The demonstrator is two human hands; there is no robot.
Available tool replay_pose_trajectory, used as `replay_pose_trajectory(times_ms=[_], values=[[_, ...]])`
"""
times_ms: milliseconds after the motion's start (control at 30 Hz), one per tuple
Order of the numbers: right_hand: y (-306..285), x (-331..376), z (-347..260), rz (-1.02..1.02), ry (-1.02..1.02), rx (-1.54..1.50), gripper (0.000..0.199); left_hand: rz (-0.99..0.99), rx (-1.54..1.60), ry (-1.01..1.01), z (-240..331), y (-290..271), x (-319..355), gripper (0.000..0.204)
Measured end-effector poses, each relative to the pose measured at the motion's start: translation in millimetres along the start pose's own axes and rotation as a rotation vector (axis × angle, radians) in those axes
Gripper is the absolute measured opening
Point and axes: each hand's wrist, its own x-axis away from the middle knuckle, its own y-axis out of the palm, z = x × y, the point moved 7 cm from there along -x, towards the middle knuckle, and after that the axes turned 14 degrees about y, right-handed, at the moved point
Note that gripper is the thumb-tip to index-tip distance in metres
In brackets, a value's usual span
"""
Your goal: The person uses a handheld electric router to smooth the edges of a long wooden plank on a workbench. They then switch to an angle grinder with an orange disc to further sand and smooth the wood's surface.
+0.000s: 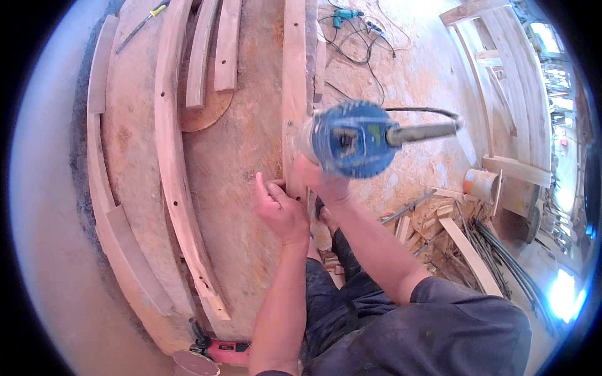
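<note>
My right hand (321,180) is closed around the underside of a blue corded power tool (360,138), probably a drill or router seen end-on. The tool is blurred, and its front end is hidden behind its body. It is held over an upright-running wooden beam (295,75) with small holes along it. On the beam's left side, my left hand (282,213) has its fingers curled, with one fingertip pointing away from me. A small brown stub shows by those fingertips; I cannot make out what it is.
Long curved wooden pieces with holes (169,144) lie to the left. A yellow-handled tool (141,28) lies far left, a red grinder (227,352) near me. Right are a teal drill (346,15) with tangled cords, a bucket (480,183), scraps and rods (511,263), and a wooden frame (517,75).
</note>
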Motion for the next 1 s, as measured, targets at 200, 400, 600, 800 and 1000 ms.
replay_pose_trajectory(times_ms=[200, 400, 600, 800, 1000], values=[[11.0, -113.5, 33.8, 0.136, 0.391, -0.345, 0.044, -0.220, -0.285, 0.254, 33.1, 16.3, -5.1, 0.031], [43.0, -213.2, 68.7, 0.307, 0.480, -0.477, 0.063, -0.299, -0.485, 0.251, 54.1, 26.0, -9.7, 0.049], [79.4, -311.5, 103.8, 0.202, 0.462, -0.588, 0.065, -0.294, -0.589, 0.228, 40.8, 29.1, -5.1, 0.053], [93.3, -376.1, 122.5, 0.271, 0.505, -0.588, 0.076, -0.273, -0.630, 0.251, 38.7, 30.3, -3.2, 0.054], [116.2, -448.2, 143.2, 0.224, 0.495, -0.661, 0.079, -0.292, -0.690, 0.254, 40.2, 29.3, -3.4, 0.059]])
